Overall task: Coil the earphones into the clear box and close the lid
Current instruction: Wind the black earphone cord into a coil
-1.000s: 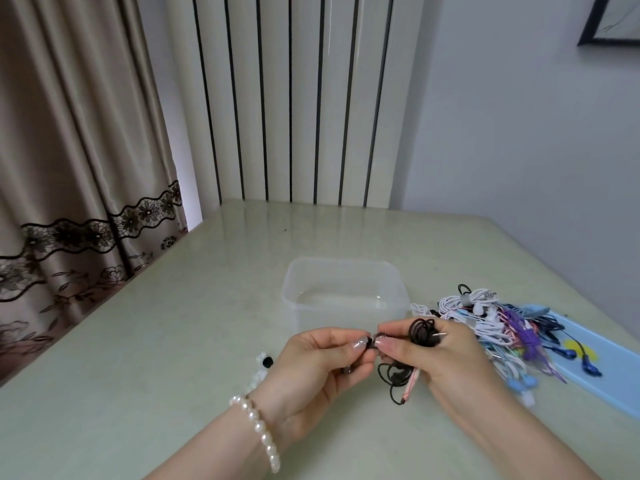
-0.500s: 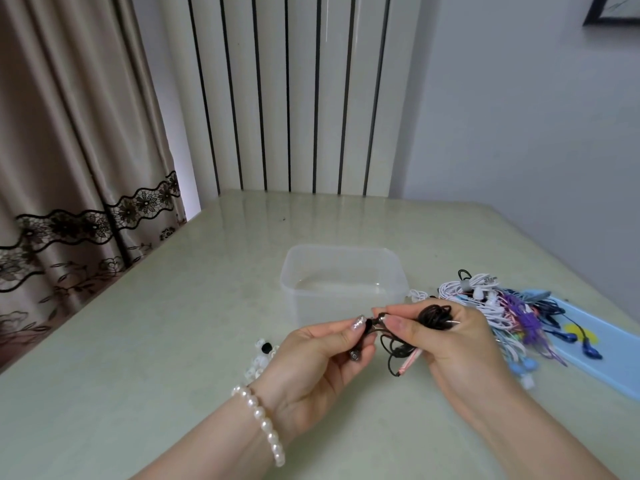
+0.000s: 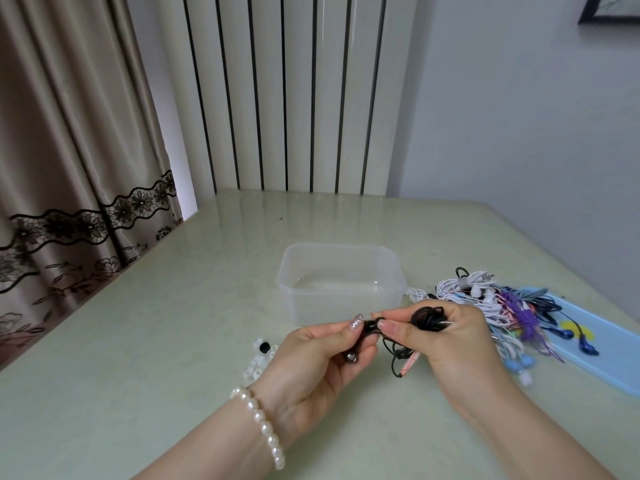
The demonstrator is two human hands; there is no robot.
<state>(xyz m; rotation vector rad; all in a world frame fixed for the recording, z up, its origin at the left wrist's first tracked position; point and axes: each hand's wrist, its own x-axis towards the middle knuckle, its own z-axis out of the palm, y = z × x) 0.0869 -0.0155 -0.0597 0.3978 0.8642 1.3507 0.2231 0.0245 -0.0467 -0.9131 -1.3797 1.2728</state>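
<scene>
A clear plastic box (image 3: 341, 282) stands open and empty in the middle of the table, just beyond my hands. My right hand (image 3: 446, 337) holds a coil of black earphone cable (image 3: 429, 317) wound around its fingers, with a loose loop and a pink plug hanging below. My left hand (image 3: 322, 355) pinches the earbud end of the same black earphones, its thumb tip close to my right thumb. A blue lid (image 3: 602, 344) lies flat at the right.
A tangled pile of white, purple, pink and blue earphones (image 3: 491, 306) lies right of the box, partly on the blue lid. Several small white and black ear tips (image 3: 261, 358) sit left of my left hand. Curtain at left, wall at right.
Both hands have stayed close together in front of the box. The hanging black loop under my right hand has shortened a little as cable gathered on the fingers.
</scene>
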